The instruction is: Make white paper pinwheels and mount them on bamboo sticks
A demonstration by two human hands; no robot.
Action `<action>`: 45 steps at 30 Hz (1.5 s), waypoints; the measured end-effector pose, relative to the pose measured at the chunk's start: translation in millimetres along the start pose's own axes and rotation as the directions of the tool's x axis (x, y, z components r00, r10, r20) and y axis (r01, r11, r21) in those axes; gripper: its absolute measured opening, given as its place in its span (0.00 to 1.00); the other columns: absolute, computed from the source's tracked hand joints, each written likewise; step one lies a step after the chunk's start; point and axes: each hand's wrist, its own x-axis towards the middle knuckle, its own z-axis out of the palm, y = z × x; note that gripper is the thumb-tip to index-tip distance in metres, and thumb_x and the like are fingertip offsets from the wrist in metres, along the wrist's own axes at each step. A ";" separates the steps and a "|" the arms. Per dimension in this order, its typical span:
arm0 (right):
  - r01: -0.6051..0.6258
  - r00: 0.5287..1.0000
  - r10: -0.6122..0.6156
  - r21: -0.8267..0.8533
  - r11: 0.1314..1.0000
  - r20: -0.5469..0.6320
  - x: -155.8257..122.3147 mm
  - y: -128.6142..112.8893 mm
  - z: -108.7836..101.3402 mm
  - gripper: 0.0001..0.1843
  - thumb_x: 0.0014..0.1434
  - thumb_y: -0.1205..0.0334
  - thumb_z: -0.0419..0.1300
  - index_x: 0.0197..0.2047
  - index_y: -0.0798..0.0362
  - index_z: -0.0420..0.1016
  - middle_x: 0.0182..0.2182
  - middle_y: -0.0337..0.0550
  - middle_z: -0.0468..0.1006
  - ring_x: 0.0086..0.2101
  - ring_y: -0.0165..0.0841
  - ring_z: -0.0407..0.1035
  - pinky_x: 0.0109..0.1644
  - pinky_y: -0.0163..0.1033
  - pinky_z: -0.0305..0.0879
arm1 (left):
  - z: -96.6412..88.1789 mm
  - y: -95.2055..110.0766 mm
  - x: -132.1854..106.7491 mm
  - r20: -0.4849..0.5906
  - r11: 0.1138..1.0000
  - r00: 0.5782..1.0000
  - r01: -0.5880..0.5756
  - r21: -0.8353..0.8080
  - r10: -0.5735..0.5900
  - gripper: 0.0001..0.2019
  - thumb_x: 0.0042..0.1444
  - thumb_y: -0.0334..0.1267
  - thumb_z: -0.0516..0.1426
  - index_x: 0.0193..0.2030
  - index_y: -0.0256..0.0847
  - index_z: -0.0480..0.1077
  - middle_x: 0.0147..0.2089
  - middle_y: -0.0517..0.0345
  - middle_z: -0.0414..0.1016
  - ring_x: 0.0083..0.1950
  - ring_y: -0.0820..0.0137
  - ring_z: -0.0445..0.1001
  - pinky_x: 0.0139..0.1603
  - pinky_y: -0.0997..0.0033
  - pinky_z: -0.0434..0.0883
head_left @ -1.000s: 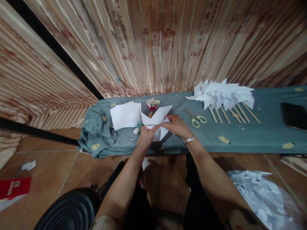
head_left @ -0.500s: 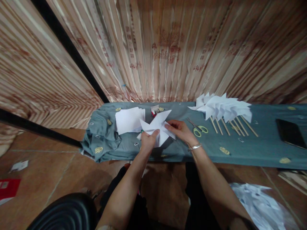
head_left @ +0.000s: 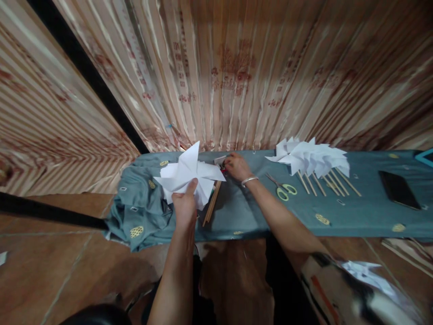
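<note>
My left hand (head_left: 186, 203) pinches a folded white paper pinwheel (head_left: 190, 169) at its centre, thumb on top, above a stack of white paper (head_left: 168, 170). At the back of the bench my right hand (head_left: 237, 167) reaches into a small red-and-white box (head_left: 222, 166) of tiny metallic pieces. Its fingertips are bent down at the box, and whatever they grip is hidden. Several wooden sticks (head_left: 212, 203) lie between my hands, partly under the pinwheel. Right of my right wrist are scissors (head_left: 282, 187) with green handles.
Several finished pinwheels (head_left: 311, 155) on sticks lie overlapped at the back right of the cloth-covered bench (head_left: 250, 212). A dark phone (head_left: 399, 189) lies farther right. A black pole (head_left: 88, 76) slants down at the left, and a striped curtain (head_left: 230, 67) hangs behind.
My right hand has let go of the pinwheel and moved back to the small box. My left hand has carried the pinwheel left, over the paper stack, uncovering the sticks.
</note>
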 end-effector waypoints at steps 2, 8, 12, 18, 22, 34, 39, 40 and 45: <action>0.031 0.999 -0.028 -0.071 0.997 0.046 13.6 -1.6 8.0 0.07 0.50 0.73 0.61 0.28 0.54 0.80 0.45 0.55 0.79 0.55 0.42 0.67 0.59 0.43 0.59 | -2.2 2.3 1.7 -0.002 1.000 1.000 -0.009 -0.013 0.009 0.16 0.38 0.41 0.69 0.35 0.37 0.77 0.40 0.50 0.82 0.46 0.61 0.80 0.48 0.64 0.76; 0.037 0.990 -0.002 -0.241 0.970 0.144 28.8 1.5 24.5 0.06 0.50 0.72 0.62 0.28 0.57 0.82 0.39 0.57 0.81 0.50 0.45 0.70 0.55 0.44 0.63 | -7.8 6.3 0.5 0.015 1.000 1.000 -0.016 -0.009 0.016 0.18 0.39 0.40 0.69 0.38 0.37 0.76 0.43 0.50 0.82 0.51 0.60 0.79 0.53 0.65 0.74; 0.033 0.984 0.025 -0.318 0.948 0.176 31.0 0.8 25.6 0.10 0.53 0.73 0.59 0.33 0.60 0.83 0.40 0.60 0.81 0.47 0.44 0.73 0.54 0.42 0.64 | -8.7 6.6 -0.7 0.008 1.000 1.000 0.005 -0.007 -0.005 0.19 0.38 0.40 0.70 0.39 0.37 0.76 0.44 0.50 0.82 0.51 0.60 0.79 0.54 0.63 0.75; 0.050 0.970 0.046 -0.382 0.923 0.239 29.3 -3.1 20.3 0.12 0.53 0.69 0.61 0.39 0.60 0.84 0.43 0.56 0.82 0.48 0.41 0.72 0.55 0.38 0.63 | -9.2 4.7 -1.3 0.002 1.000 1.000 -0.020 -0.019 0.020 0.20 0.38 0.40 0.70 0.40 0.37 0.77 0.45 0.49 0.82 0.49 0.61 0.80 0.55 0.62 0.74; 0.037 0.959 0.081 -0.402 0.915 0.272 30.2 -6.8 17.5 0.12 0.53 0.63 0.63 0.39 0.59 0.84 0.43 0.57 0.82 0.47 0.43 0.73 0.52 0.39 0.65 | -7.7 3.2 -3.5 0.006 1.000 1.000 -0.017 0.023 0.017 0.18 0.39 0.41 0.70 0.38 0.35 0.78 0.42 0.48 0.83 0.46 0.61 0.80 0.52 0.63 0.75; -0.028 0.976 0.102 -0.351 0.936 0.193 22.4 -1.2 18.8 0.14 0.60 0.68 0.55 0.39 0.57 0.83 0.41 0.50 0.83 0.42 0.36 0.75 0.45 0.34 0.65 | -8.6 2.6 -2.5 0.020 0.999 0.999 -0.044 0.032 0.043 0.17 0.41 0.40 0.70 0.39 0.36 0.78 0.42 0.50 0.83 0.47 0.63 0.80 0.52 0.67 0.74; -0.023 0.982 0.083 -0.331 0.943 0.169 15.2 -0.9 16.7 0.13 0.61 0.67 0.55 0.39 0.58 0.82 0.43 0.52 0.82 0.45 0.36 0.74 0.49 0.35 0.64 | -7.5 3.2 -3.8 0.031 0.999 0.999 -0.043 0.015 0.043 0.17 0.41 0.39 0.69 0.39 0.36 0.78 0.43 0.48 0.83 0.47 0.63 0.80 0.52 0.67 0.74; -0.017 0.983 0.078 -0.335 0.942 0.169 14.2 -2.1 15.6 0.12 0.59 0.66 0.57 0.38 0.59 0.82 0.44 0.54 0.81 0.47 0.38 0.73 0.51 0.36 0.64 | -6.7 3.2 -4.3 0.029 0.999 0.999 -0.045 0.016 0.044 0.17 0.41 0.39 0.69 0.39 0.35 0.78 0.43 0.48 0.83 0.48 0.62 0.80 0.51 0.67 0.75; -0.045 0.977 0.113 -0.347 0.937 0.179 15.7 -9.9 10.7 0.13 0.54 0.68 0.61 0.39 0.67 0.82 0.44 0.67 0.81 0.48 0.47 0.72 0.50 0.41 0.64 | -3.2 2.6 -5.8 0.016 0.997 0.998 -0.055 0.047 0.054 0.16 0.41 0.39 0.69 0.38 0.34 0.79 0.40 0.48 0.83 0.46 0.62 0.80 0.50 0.68 0.75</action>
